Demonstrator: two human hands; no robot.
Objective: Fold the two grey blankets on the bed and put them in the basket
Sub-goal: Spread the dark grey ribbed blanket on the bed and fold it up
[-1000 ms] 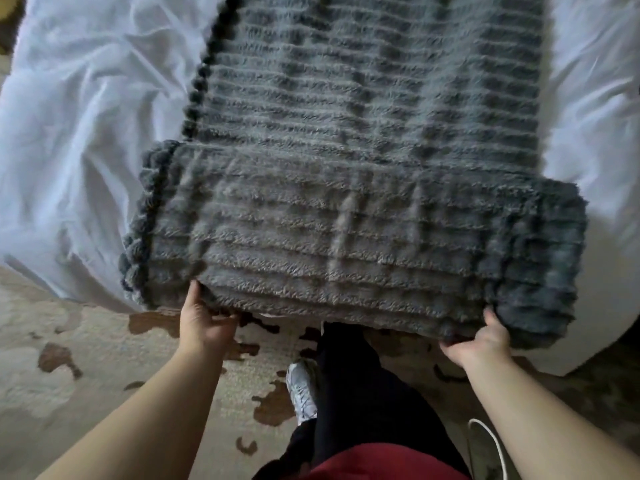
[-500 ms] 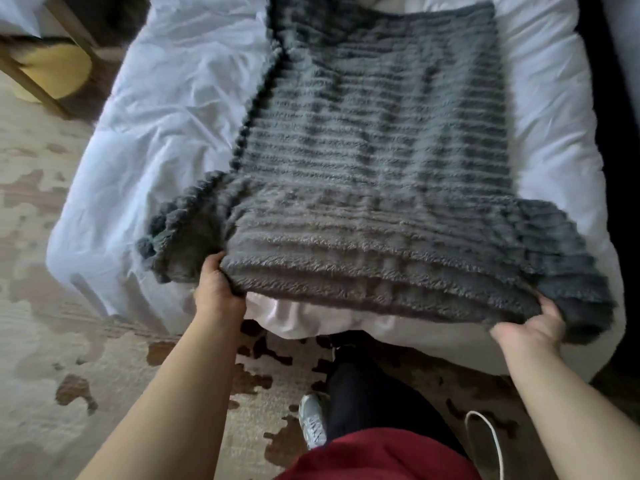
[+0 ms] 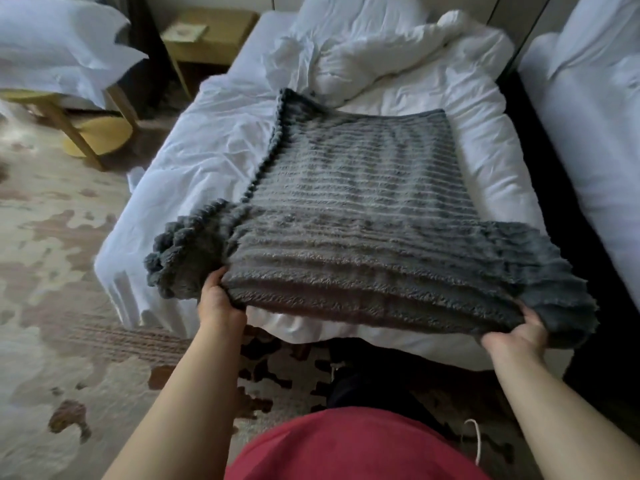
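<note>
Left hand [image 3: 219, 299] and right hand [image 3: 516, 336] each closed on a near corner of the grey blanket [image 3: 363, 216], lifted over the bed [image 3: 207, 140]. Uneven carrying would likely skew the fold; thick pile may slip the grip.

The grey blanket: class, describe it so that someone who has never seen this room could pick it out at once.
Find the bed with rumpled white sheets in the middle of the view. On its near end lies the grey blanket, its near edge held by the left hand and the right hand. It is the only dark, ribbed, fuzzy fabric there, with a bobbled left edge; all other bedding is smooth white.
</note>
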